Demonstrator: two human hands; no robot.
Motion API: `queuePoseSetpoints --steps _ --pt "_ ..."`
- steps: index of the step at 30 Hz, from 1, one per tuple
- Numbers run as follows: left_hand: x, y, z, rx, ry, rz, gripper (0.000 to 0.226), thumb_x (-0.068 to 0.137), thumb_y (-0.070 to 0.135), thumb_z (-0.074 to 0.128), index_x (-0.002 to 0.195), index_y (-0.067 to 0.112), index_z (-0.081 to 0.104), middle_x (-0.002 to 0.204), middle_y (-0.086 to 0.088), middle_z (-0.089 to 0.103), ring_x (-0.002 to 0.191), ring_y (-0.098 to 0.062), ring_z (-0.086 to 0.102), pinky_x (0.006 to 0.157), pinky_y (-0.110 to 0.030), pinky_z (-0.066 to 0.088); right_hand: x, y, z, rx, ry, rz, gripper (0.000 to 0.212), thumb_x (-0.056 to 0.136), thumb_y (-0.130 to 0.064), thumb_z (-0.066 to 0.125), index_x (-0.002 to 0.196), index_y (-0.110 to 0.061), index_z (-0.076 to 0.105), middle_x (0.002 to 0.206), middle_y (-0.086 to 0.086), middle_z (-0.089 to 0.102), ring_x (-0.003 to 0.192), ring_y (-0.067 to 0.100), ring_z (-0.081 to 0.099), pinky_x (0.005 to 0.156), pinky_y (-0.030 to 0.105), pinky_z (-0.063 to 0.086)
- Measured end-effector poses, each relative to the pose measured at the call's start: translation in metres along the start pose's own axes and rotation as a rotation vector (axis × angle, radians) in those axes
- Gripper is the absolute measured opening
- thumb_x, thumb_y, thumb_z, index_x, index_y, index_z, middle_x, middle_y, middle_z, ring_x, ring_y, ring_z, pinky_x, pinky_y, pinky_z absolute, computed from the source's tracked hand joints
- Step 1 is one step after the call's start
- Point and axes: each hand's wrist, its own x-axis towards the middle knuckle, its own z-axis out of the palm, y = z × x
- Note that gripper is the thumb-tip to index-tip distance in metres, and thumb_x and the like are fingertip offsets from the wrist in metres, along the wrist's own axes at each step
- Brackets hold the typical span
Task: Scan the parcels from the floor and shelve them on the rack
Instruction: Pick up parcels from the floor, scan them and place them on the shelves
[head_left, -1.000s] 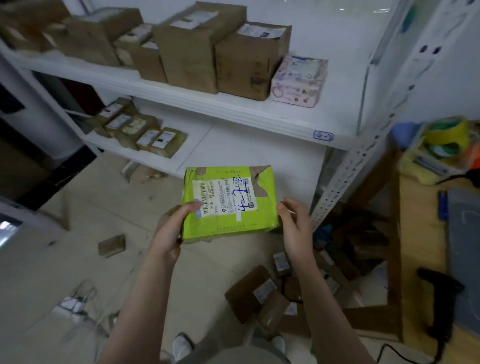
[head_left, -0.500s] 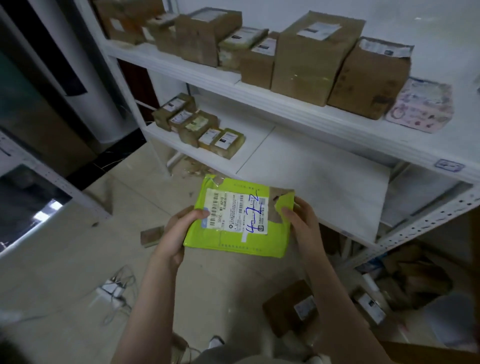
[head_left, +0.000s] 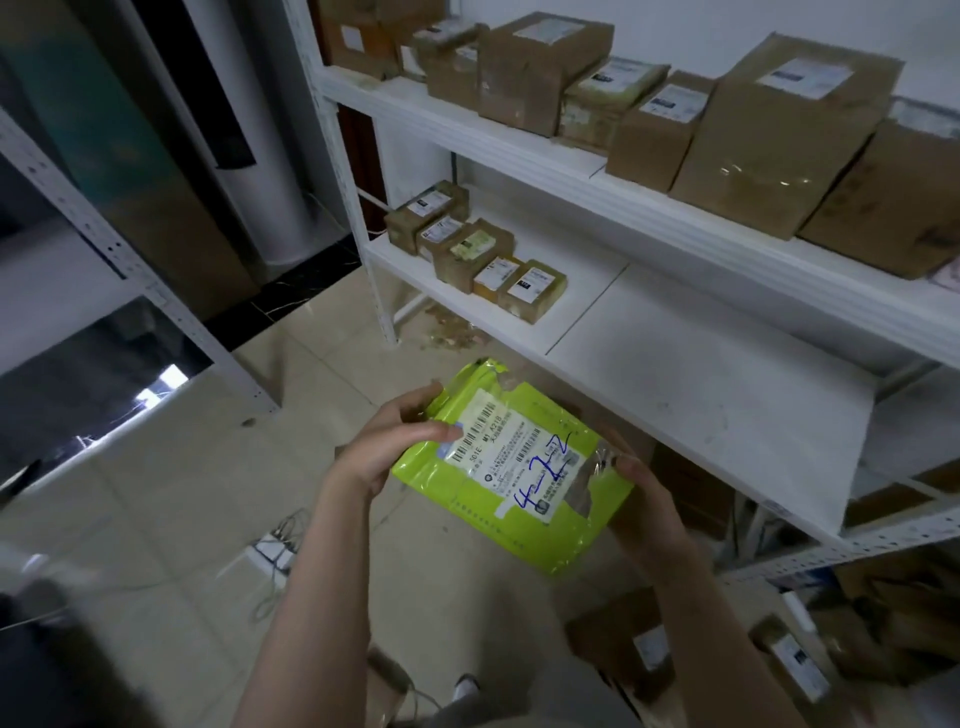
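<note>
Both my hands hold a lime-green parcel (head_left: 511, 467) with a white barcode label and blue handwriting. My left hand (head_left: 395, 441) grips its upper left end, thumb on the label. My right hand (head_left: 641, 504) clasps its lower right end. The parcel is tilted and hovers over the floor, in front of the lower shelf (head_left: 675, 364) of the white rack (head_left: 363, 218). That lower shelf carries a row of small brown boxes (head_left: 478, 249) at its left end; the rest of its surface is bare.
The upper shelf (head_left: 649, 208) is lined with larger cardboard boxes (head_left: 779, 135). More brown parcels (head_left: 649, 654) lie on the tiled floor at lower right. A white power strip with cables (head_left: 275, 551) lies on the floor to the left. A second rack's post (head_left: 130, 260) stands far left.
The view has swung left along the rack. The green parcel has rotated clockwise and now lies diagonally, still held in both hands.
</note>
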Motion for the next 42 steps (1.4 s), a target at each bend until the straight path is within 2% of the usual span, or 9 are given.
queuePoseSetpoints --steps 6,8,11,16,21,29,31,34,42 --pt "0.033 0.007 0.006 -0.114 0.348 -0.022 0.125 0.048 0.044 0.092 0.154 0.013 0.034 0.147 -0.011 0.049 0.125 -0.023 0.055 0.095 -0.032 0.042 0.024 0.025 -0.001 0.037 0.165 0.099 0.097 0.055 -0.053 0.087 0.132 -0.006 0.05 0.122 0.021 0.062 0.111 0.043 0.06 0.086 0.049 0.048" --pt "0.048 0.003 0.012 -0.12 0.399 -0.052 0.123 0.059 0.041 0.091 0.158 0.012 0.025 0.155 -0.011 0.041 0.135 -0.026 0.047 0.101 -0.036 0.04 0.029 0.029 0.007 0.097 0.234 0.133 0.075 0.065 -0.05 0.08 0.126 -0.012 0.061 0.119 0.015 0.067 0.113 0.039 0.059 0.092 0.05 0.046" --pt "0.072 -0.004 0.033 -0.094 0.349 -0.129 0.127 0.061 0.048 0.091 0.16 0.012 0.019 0.158 -0.011 0.037 0.141 -0.027 0.042 0.11 -0.042 0.037 0.049 0.038 0.012 0.201 0.328 0.17 0.026 0.091 -0.035 0.058 0.108 -0.02 0.071 0.103 0.007 0.074 0.102 0.03 0.065 0.097 0.049 0.048" --pt "0.124 -0.024 0.075 -0.038 0.225 -0.334 0.153 0.026 0.082 0.077 0.157 0.022 0.026 0.15 -0.004 0.048 0.131 -0.029 0.049 0.105 -0.05 0.044 0.104 0.033 0.012 0.227 0.413 0.129 0.026 0.098 -0.026 0.053 0.118 -0.017 0.066 0.12 0.014 0.065 0.108 0.024 0.062 0.106 0.052 0.045" --pt "0.189 -0.025 0.103 -0.065 0.177 -0.47 0.13 0.033 0.08 0.075 0.146 0.024 0.041 0.137 -0.005 0.05 0.119 -0.03 0.052 0.091 -0.048 0.052 0.161 0.028 -0.01 0.212 0.417 0.205 0.032 0.096 -0.012 0.061 0.123 -0.03 0.059 0.116 -0.007 0.066 0.123 0.023 0.058 0.106 0.05 0.047" --pt "0.293 -0.025 0.128 -0.253 0.247 -0.462 0.109 0.044 0.064 0.083 0.135 0.011 0.053 0.124 -0.007 0.062 0.099 -0.025 0.069 0.063 -0.033 0.057 0.246 0.007 -0.052 0.4 0.379 0.374 0.04 0.093 -0.016 0.066 0.123 -0.042 0.06 0.125 0.0 0.064 0.113 0.019 0.061 0.084 0.03 0.055" --pt "0.319 -0.026 0.133 -0.263 0.272 -0.448 0.114 0.039 0.064 0.079 0.136 0.011 0.052 0.125 -0.007 0.061 0.1 -0.026 0.068 0.064 -0.034 0.057 0.264 -0.004 -0.052 0.186 0.424 0.293 0.041 0.081 -0.04 0.074 0.119 -0.029 0.067 0.117 0.012 0.062 0.102 0.028 0.062 0.074 0.033 0.053" --pt "0.36 -0.03 0.137 -0.25 0.283 -0.447 0.105 0.052 0.064 0.08 0.137 0.011 0.049 0.126 -0.007 0.06 0.103 -0.027 0.065 0.07 -0.037 0.057 0.306 -0.011 -0.065 0.173 0.412 0.387 0.035 0.092 -0.04 0.058 0.066 -0.026 0.076 0.081 0.017 0.05 0.064 0.019 0.056 0.053 0.024 0.044" --pt "0.471 -0.068 0.146 -0.239 0.316 -0.47 0.086 0.071 0.062 0.076 0.133 0.009 0.05 0.127 -0.009 0.06 0.104 -0.027 0.064 0.07 -0.034 0.056 0.39 -0.01 -0.095 0.369 0.528 0.33 0.023 0.091 -0.027 0.066 0.073 -0.016 0.073 0.072 0.007 0.065 0.061 0.018 0.063 0.057 0.026 0.051"
